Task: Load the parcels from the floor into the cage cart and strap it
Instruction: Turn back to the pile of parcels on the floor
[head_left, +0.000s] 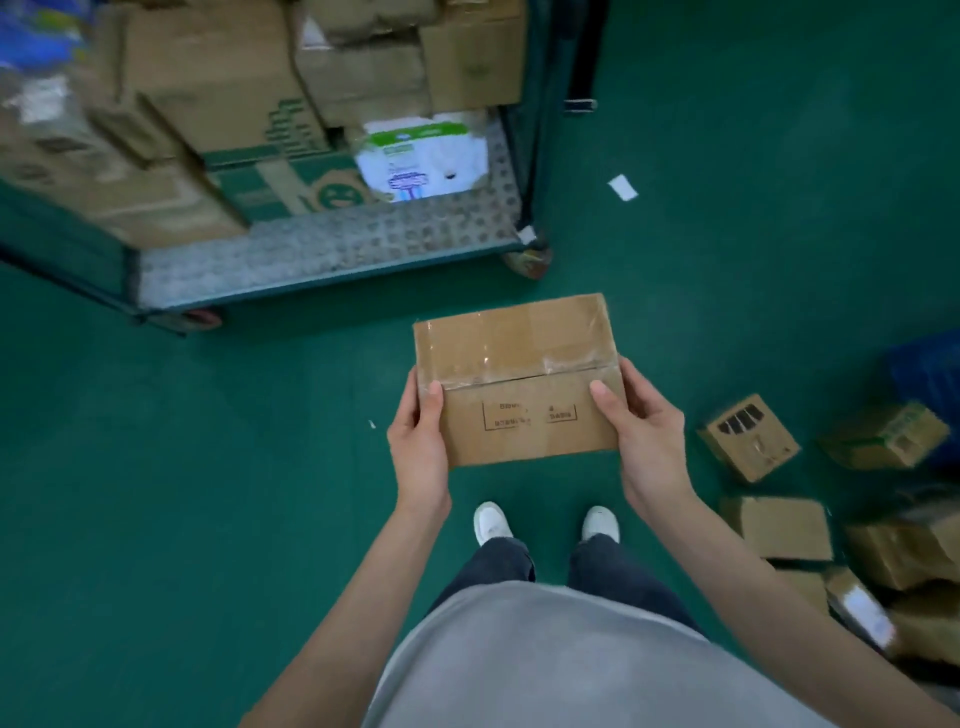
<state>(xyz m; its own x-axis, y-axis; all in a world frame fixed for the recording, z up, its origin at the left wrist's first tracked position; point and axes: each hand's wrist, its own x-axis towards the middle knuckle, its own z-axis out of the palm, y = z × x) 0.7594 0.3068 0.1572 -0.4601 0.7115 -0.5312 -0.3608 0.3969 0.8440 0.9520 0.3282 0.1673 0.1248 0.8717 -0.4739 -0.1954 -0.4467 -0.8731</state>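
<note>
I hold a flat brown cardboard parcel (519, 379) sealed with clear tape, level in front of me above the green floor. My left hand (418, 441) grips its left edge, thumb on top. Its right edge sits in my right hand (649, 441), thumb also on top. The green cage cart (322, 249) stands ahead and to the left, its studded metal deck stacked with cardboard boxes (218, 104) and a white and green package (423, 158). A black strap (584, 57) with a buckle hangs at the cart's right post.
Several cardboard parcels (748, 436) lie scattered on the floor at the right. A blue object (930, 374) sits at the right edge. A white paper scrap (622, 187) lies on the floor right of the cart. My feet stand just below the held parcel.
</note>
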